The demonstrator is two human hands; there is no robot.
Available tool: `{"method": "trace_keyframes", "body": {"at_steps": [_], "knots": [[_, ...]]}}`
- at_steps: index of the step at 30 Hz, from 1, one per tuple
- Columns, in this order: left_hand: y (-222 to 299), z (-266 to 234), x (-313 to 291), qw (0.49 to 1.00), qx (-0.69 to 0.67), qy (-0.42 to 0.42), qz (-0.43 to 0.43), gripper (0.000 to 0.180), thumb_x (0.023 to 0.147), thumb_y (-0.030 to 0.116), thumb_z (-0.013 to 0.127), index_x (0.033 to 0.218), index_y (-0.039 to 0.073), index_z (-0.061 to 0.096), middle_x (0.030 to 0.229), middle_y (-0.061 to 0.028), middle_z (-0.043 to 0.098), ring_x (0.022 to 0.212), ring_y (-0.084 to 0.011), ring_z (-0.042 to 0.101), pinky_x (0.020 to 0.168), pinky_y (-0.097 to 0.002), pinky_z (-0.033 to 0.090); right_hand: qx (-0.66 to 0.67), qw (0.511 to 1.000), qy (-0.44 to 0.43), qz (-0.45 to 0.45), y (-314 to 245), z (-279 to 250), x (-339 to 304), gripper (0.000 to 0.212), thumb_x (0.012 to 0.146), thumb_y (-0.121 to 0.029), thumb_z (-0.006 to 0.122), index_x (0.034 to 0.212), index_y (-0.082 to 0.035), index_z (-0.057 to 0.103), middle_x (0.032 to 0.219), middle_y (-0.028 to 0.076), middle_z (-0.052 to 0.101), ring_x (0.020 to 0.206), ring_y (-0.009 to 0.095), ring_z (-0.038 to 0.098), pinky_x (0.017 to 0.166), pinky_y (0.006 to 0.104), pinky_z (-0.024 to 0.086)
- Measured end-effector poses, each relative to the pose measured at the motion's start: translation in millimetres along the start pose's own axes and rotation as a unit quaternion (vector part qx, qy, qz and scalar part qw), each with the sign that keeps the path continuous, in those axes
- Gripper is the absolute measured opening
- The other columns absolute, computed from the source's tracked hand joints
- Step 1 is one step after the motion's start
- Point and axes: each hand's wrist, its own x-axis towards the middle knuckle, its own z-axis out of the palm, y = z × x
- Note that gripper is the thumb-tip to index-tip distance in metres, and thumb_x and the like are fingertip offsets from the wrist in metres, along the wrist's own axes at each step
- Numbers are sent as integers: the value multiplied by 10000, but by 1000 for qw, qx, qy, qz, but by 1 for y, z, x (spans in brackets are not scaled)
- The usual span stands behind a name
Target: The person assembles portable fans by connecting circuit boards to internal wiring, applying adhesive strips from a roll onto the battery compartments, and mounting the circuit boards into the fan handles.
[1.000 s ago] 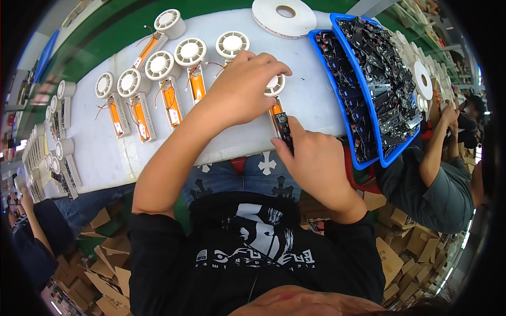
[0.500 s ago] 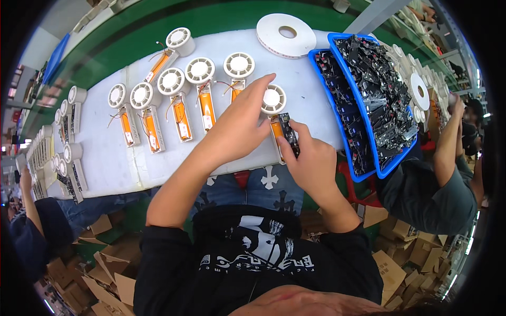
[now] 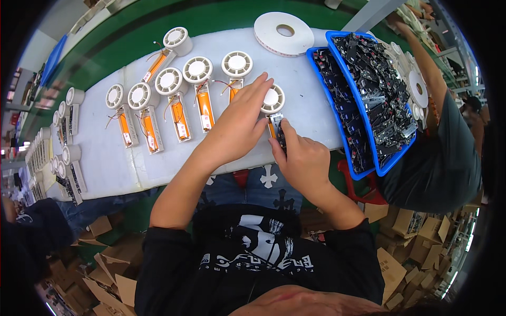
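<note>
A small white handheld fan (image 3: 273,100) lies on the table in front of me, its round grille away from me and its handle pointing toward me. My right hand (image 3: 304,160) pinches a narrow black circuit board (image 3: 280,138) between thumb and index finger and presses it onto the fan's handle. A strip of orange battery shows at the board's left side. My left hand (image 3: 240,124) is flat beside the fan, fingers stretched past the grille's left edge and thumb near the handle's top. Whether it touches the fan is partly hidden.
Left of my hands lie several fans (image 3: 170,81) with orange batteries and loose wires in open handles. Two blue trays (image 3: 373,134) heaped with black circuit boards overlap at the right. A white tape roll (image 3: 284,34) lies at the back. Co-workers sit on both sides; one arm (image 3: 429,66) reaches past the trays.
My right hand has shifted slightly left, bringing the circuit board from the handle's right side over the handle. My left hand stays nearly still. The right co-worker's arm has reached farther away.
</note>
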Motion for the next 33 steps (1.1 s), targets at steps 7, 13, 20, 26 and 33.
{"method": "trace_keyframes", "body": {"at_steps": [7, 13, 20, 26, 33], "knots": [[4, 7, 2, 999, -7, 29, -14, 655, 876, 24, 685, 1477, 24, 427, 1554, -204, 426, 1449, -385, 385, 1184, -440, 344, 153, 982, -48, 96, 5, -10, -10, 344, 907, -211, 756, 1174, -16, 662, 534, 77, 539, 419, 228, 530, 438, 355, 376], [9, 9, 12, 998, 31, 47, -24, 650, 821, 23, 712, 1427, 44, 475, 1433, -200, 517, 1336, -406, 467, 1116, -439, 401, 178, 970, -51, 157, 0, -20, -11, 300, 930, -189, 731, 1162, -15, 656, 513, 86, 509, 401, 211, 478, 442, 352, 348], [15, 8, 24, 991, 111, 4, -75, 666, 791, 6, 701, 1418, 51, 482, 1426, -200, 512, 1304, -411, 483, 1101, -433, 412, 177, 968, -40, 170, -5, -13, -1, 316, 925, -202, 734, 1172, -21, 653, 520, 86, 527, 406, 215, 489, 443, 354, 349], [8, 10, 3, 997, -59, 28, -50, 725, 818, 31, 702, 1481, 49, 412, 1524, -226, 417, 1418, -429, 396, 1167, -446, 360, 117, 986, 6, 121, -4, 3, -8, 361, 901, -224, 749, 1186, -25, 653, 559, 93, 581, 434, 251, 556, 448, 368, 394], [9, 3, -3, 999, -12, -17, -49, 780, 851, 81, 730, 1536, 77, 356, 1605, -240, 315, 1487, -436, 308, 1201, -452, 326, -3, 999, 3, 39, -12, 7, -3, 439, 890, -301, 754, 1208, -18, 646, 586, 97, 623, 475, 274, 619, 458, 382, 455]]}}
